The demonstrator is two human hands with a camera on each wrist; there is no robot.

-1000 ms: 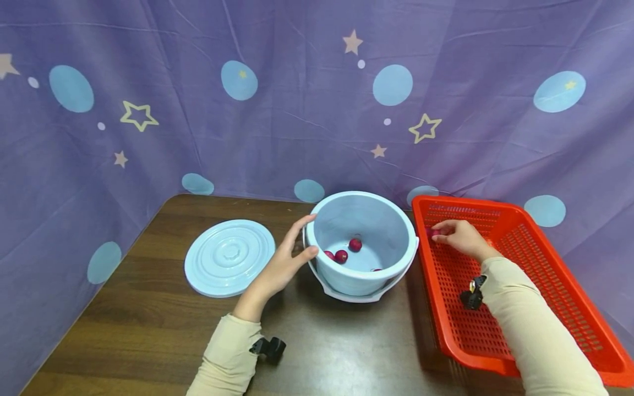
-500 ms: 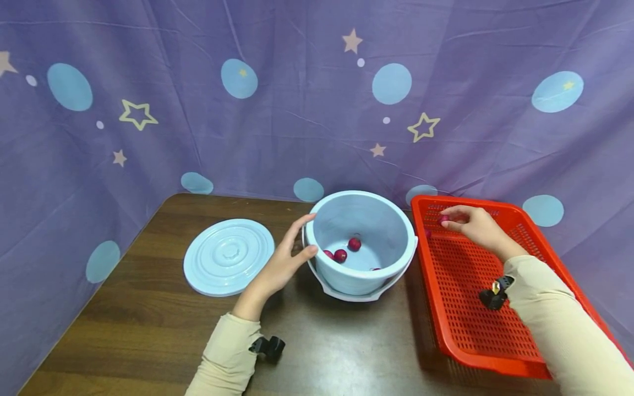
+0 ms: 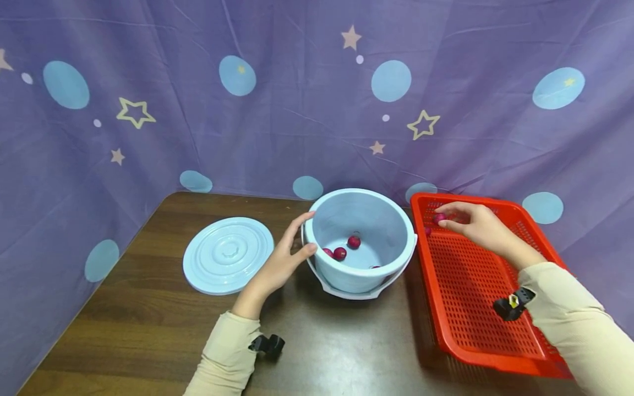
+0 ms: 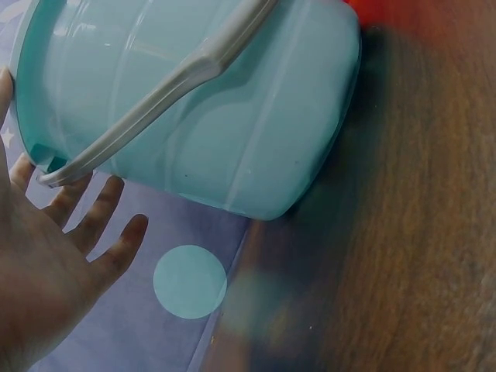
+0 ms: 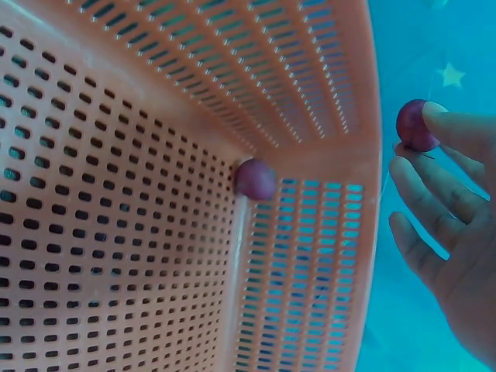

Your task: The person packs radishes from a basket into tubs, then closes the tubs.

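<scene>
My right hand (image 3: 477, 225) pinches a small red radish (image 3: 440, 218) between thumb and fingers, above the far left part of the red basket (image 3: 430, 291). In the right wrist view the held radish (image 5: 417, 125) shows a thin root, and another radish (image 5: 256, 179) lies in a basket corner. My left hand (image 3: 279, 264) rests against the left side of the pale blue bucket (image 3: 364, 283), thumb and forefinger at its rim. The left wrist view shows the fingers (image 4: 101, 209) spread, fairly straight, near the handle joint. Several radishes (image 3: 354, 242) lie on the bucket's floor.
The bucket's pale blue lid (image 3: 228, 256) lies flat on the brown wooden table (image 3: 148, 324), left of the bucket. The bucket's handle (image 3: 351, 296) hangs down in front. Behind the table hangs a purple curtain (image 3: 297, 110) with stars.
My right hand has lifted a radish from the basket's far left part and risen with it, its forearm swinging right. My left hand stays at the bucket's rim.
</scene>
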